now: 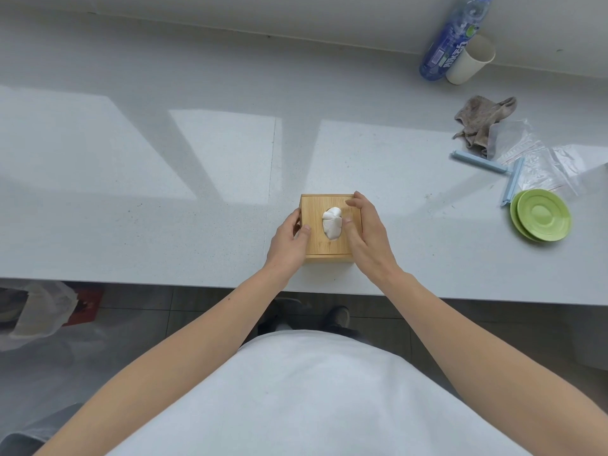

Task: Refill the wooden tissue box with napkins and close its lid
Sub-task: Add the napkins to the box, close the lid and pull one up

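Tissue box near counter's front edge

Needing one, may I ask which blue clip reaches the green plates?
The right blue clip, ending at the green plates; the left blue clip lies apart.

tan wooden tissue box, white napkin, green saucers

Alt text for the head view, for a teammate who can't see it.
The left hand grips a wooden tissue box on a counter while the right hand rests on its lid, a white napkin poking up through it. Green saucers, a rag and a bottle sit far right.
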